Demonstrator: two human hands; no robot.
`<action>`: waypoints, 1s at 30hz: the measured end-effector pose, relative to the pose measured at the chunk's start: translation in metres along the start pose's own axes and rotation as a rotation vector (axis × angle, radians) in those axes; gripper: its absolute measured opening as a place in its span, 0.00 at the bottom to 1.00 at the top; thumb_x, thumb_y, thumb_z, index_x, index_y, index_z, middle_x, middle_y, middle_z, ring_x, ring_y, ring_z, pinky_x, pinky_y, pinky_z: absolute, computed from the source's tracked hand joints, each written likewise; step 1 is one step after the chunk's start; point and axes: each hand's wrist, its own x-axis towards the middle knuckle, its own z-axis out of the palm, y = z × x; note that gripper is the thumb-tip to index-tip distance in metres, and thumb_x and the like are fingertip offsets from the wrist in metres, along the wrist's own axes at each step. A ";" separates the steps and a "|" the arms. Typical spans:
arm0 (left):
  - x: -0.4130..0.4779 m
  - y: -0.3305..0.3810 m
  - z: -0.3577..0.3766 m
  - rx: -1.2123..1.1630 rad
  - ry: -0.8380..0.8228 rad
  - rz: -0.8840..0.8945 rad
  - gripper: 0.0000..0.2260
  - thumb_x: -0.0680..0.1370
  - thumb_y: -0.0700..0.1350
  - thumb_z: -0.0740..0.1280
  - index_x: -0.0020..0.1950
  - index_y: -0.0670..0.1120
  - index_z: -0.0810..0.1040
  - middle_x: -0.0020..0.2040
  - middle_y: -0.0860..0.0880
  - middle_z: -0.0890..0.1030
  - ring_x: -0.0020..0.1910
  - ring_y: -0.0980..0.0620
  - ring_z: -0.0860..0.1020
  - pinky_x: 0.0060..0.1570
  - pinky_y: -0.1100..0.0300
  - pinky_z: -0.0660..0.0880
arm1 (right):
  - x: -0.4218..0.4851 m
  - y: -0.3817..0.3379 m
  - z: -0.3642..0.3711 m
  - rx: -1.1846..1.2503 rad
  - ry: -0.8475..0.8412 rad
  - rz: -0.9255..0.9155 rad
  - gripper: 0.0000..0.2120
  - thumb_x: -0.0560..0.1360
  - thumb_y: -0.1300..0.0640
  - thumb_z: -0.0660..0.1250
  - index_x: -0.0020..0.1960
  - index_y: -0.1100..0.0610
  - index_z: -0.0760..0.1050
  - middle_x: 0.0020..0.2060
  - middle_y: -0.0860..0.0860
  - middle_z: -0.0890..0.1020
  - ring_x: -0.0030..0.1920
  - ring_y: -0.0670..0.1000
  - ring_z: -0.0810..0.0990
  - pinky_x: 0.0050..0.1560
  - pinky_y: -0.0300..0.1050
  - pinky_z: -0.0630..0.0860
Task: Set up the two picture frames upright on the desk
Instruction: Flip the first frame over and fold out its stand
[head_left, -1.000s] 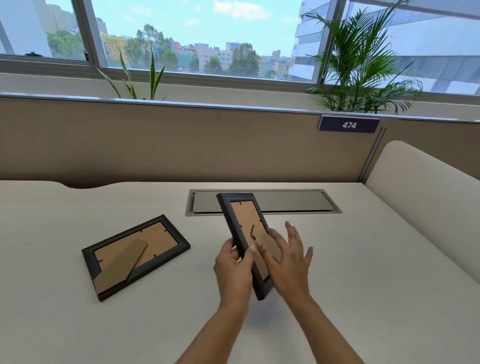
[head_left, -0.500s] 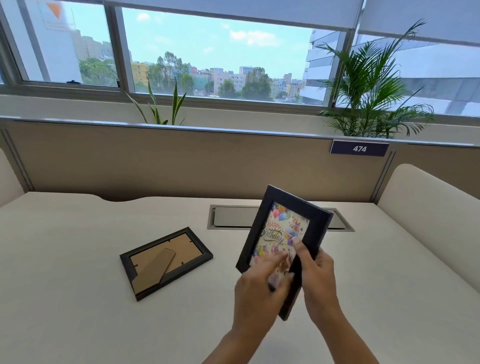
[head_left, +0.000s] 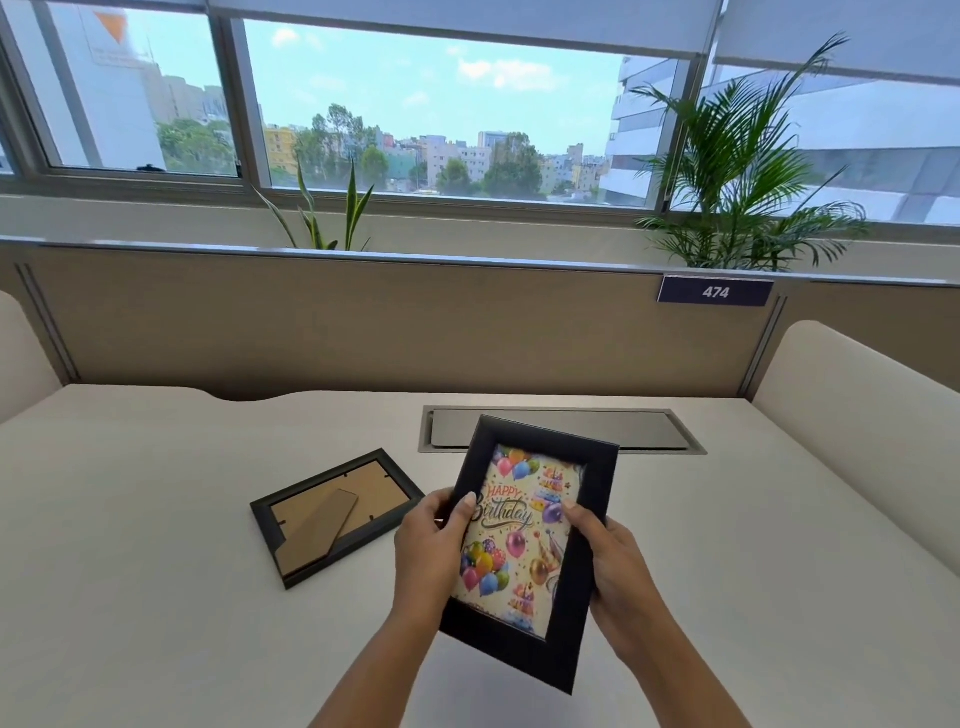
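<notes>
I see a black picture frame held up between both hands, above the desk. It is a tall rectangle and it tilts a bit to the right. Its front faces me. Inside is a bright card with balloons, cakes and the words "Happy Birthday".

My left hand grips the left side of this frame, with the thumb on the front. My right hand grips the right side, thumb on the front too. The other fingers are behind the frame, so I cannot see them. I also cannot see the back of this frame or its stand.

A second picture frame lies flat and face down on the desk, just left of my left hand. It is black too. Its back is brown board, with a brown flap stand lying flat on it. I cannot see its picture.

The desk is smooth and pale. Past my hands there is a long grey cover plate set into the desk; the held frame hides part of it. My arms are cut off at the bottom edge.
</notes>
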 end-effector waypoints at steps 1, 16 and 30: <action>0.000 0.000 0.000 -0.004 0.004 -0.013 0.15 0.78 0.49 0.64 0.62 0.44 0.75 0.44 0.51 0.81 0.40 0.57 0.81 0.29 0.70 0.76 | 0.001 0.000 0.001 -0.018 -0.008 -0.002 0.07 0.76 0.54 0.63 0.48 0.56 0.77 0.38 0.51 0.87 0.40 0.54 0.86 0.37 0.45 0.81; 0.005 0.005 -0.012 -0.179 0.058 -0.085 0.13 0.79 0.50 0.62 0.59 0.43 0.72 0.46 0.46 0.83 0.42 0.50 0.83 0.31 0.61 0.80 | 0.009 -0.017 0.017 -0.037 -0.273 0.069 0.23 0.72 0.35 0.51 0.52 0.45 0.78 0.47 0.46 0.86 0.49 0.51 0.84 0.43 0.44 0.82; -0.001 0.002 -0.023 -0.541 -0.235 0.003 0.15 0.82 0.47 0.54 0.51 0.42 0.78 0.32 0.50 0.82 0.33 0.56 0.83 0.32 0.65 0.80 | -0.008 0.001 0.038 -0.318 -0.560 -0.176 0.20 0.71 0.45 0.65 0.63 0.44 0.73 0.59 0.46 0.80 0.62 0.47 0.76 0.60 0.41 0.75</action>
